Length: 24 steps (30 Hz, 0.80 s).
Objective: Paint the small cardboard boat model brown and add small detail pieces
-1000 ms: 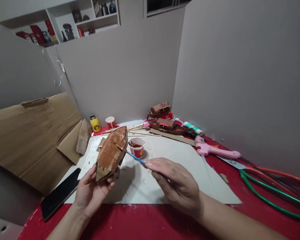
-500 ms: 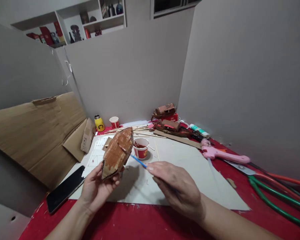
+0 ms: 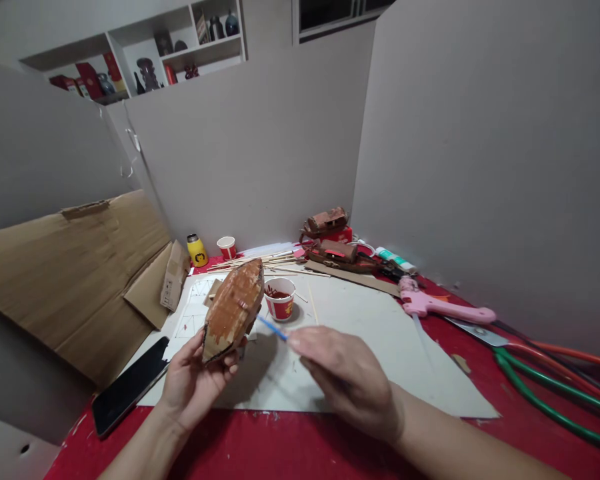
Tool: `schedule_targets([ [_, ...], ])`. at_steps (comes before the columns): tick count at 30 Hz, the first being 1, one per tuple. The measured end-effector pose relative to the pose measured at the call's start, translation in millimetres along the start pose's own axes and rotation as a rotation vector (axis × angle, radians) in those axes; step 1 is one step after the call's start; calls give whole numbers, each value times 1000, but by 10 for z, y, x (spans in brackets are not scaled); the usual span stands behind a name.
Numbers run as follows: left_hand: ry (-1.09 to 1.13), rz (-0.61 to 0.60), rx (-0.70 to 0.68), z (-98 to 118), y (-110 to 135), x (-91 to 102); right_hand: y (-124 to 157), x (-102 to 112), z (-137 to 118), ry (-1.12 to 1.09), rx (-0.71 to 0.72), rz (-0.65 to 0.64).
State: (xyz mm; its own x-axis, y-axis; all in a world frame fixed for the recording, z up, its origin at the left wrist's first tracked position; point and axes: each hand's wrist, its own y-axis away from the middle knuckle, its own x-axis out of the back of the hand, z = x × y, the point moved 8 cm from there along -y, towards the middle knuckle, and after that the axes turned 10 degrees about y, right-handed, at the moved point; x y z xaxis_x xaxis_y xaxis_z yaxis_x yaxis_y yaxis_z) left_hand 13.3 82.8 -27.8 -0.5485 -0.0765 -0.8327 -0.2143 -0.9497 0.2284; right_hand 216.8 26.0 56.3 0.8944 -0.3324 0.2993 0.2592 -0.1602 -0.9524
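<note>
My left hand (image 3: 200, 373) grips a boat-shaped cardboard piece (image 3: 236, 300) by its lower end, tilted with its broad face toward me. Brown paint covers most of that face; bare cardboard shows near the bottom tip. In my right hand (image 3: 345, 373) is a thin paintbrush (image 3: 271, 327) with a blue handle, its tip against the right part of the painted face. Behind the piece stands a red and white paper cup (image 3: 281, 307) with brown paint inside. Under both hands lies a pale board (image 3: 380, 347).
A black phone (image 3: 130, 387) lies at left before cardboard sheets (image 3: 75, 280). Thin wooden sticks (image 3: 275, 261), a yellow bottle (image 3: 197, 251) and a second cup (image 3: 227, 248) are at the back. At right are a pink glue gun (image 3: 445, 308) and large scissors (image 3: 520, 363).
The brush has shifted slightly down across the painted face, and my right hand has moved a little left. My left hand still holds the piece nearly in place; the view has shifted slightly.
</note>
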Motion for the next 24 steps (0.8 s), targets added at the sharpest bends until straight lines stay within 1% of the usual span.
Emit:
schedule_targets([
  [3, 13, 3, -16, 14, -8, -3, 47, -128, -226, -57, 182, -106],
  [5, 14, -10, -20, 18, -11, -16, 39, -97, -257, -30, 215, -101],
  [7, 14, -25, -26, 27, -13, -24, -9, 9, -152, 15, 148, -40],
  [10, 10, -36, -27, 42, -15, -14, -77, 195, 91, 104, -5, 74],
  [13, -3, -47, -19, 53, -15, 0, -95, 314, 256, 146, -132, 162],
  [15, -5, -57, -19, 62, -14, 3, -94, 321, 248, 118, -127, 177],
  [18, -9, -61, -21, 68, -14, -3, -103, 235, 123, 46, 2, 98],
  [19, -11, -55, -19, 66, -15, -5, -104, 221, 105, 42, 22, 82],
  [20, -10, -47, -18, 66, -16, -7, -107, 229, 117, 54, 12, 87],
  [23, 23, -13, -20, 66, -18, -18, -112, 325, 223, 118, -79, 165],
  [24, 40, -2, -18, 64, -17, -22, -112, 342, 239, 118, -83, 178],
])
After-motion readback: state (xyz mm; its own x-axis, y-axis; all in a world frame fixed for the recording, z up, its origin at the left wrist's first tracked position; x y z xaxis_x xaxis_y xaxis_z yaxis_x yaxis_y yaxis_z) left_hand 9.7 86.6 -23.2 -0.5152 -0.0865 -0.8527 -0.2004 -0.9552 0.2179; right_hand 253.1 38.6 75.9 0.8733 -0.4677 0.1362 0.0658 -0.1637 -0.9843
